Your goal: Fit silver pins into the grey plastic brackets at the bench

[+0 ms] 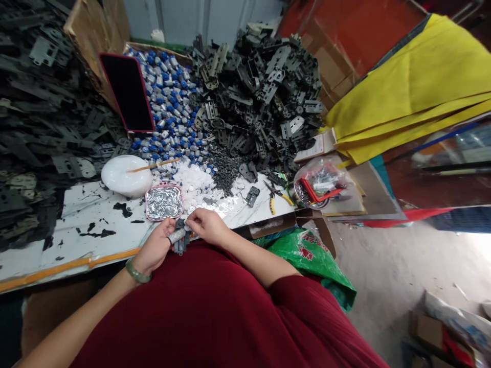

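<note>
The left hand (155, 247), just nearer the body than a pink-rimmed tray (146, 205) of slim silver metal pieces (164, 202), probably kept close for easy reach, grasps a dark-grey slotted plastic part (180, 247), seemingly steadying it. The right hand (210, 225) curls its fingers at the part's upper end, whether gripping I cannot tell; farther right lie yellow-handled metal pliers (284, 197).

A single wide-angle view looks from the wearer's head, forward and steeply down past the maroon shirt (215, 312) onto the counter (76, 250). Close above the work, it reaches the grey ridged panel (207, 20) at top and the floor (368, 260) at right, its margins stretched and blurred.
</note>
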### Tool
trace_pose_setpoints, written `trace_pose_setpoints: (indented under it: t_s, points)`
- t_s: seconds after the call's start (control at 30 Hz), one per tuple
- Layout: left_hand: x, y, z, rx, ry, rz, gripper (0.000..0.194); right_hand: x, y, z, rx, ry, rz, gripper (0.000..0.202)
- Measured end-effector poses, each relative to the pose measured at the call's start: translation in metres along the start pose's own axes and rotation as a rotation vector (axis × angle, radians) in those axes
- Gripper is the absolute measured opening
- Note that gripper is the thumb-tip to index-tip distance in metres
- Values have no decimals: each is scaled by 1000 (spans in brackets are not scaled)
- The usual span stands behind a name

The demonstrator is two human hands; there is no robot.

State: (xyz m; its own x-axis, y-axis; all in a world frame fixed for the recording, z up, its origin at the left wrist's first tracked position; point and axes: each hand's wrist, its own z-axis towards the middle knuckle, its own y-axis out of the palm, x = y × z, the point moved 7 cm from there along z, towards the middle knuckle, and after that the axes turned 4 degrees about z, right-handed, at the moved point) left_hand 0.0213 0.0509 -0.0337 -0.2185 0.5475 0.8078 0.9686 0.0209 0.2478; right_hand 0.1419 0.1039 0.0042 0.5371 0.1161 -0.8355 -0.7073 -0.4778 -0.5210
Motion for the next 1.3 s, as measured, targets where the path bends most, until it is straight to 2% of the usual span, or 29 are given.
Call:
trace_pose_setpoints:
  t_s: [0.1,0.23,0.33,0.4,0.5,0.57,0.6,0.7,0.83,0.93,1.13,1.3]
  points:
    - [1,0,-2,8,-9,-9,30,-4,3,-1,4,-2,-6,7]
    - [8,0,-2,16,96,120,31,-1,8,-1,10,10,29,7]
    - [8,-1,-2,-5,113,165,30,12,-1,3,-116,9,124,9]
    - [5,-2,-1,-18,80,126,31,29,-22,7,-173,31,77,5]
    - [1,-4,-1,-17,31,70,32,68,-85,13,49,202,-325,9]
    - [-1,-3,0,-18,7,57,33,85,-110,15,68,271,-553,15]
    - [-2,-3,1,-19,-1,56,33,91,-115,16,47,284,-616,17]
    - [-3,-2,1,-15,-10,52,33,100,-116,19,-9,291,-645,22]
    - [-4,-3,1,8,-13,43,34,102,-112,21,-17,277,-620,26]
    - [-4,-4,2,14,-22,41,35,103,-112,17,40,210,-527,28]
    - [-3,0,3,-36,-41,36,39,114,-107,4,180,152,-192,11]
    - [-2,-1,3,-19,-30,37,39,114,-104,2,213,99,-291,10]
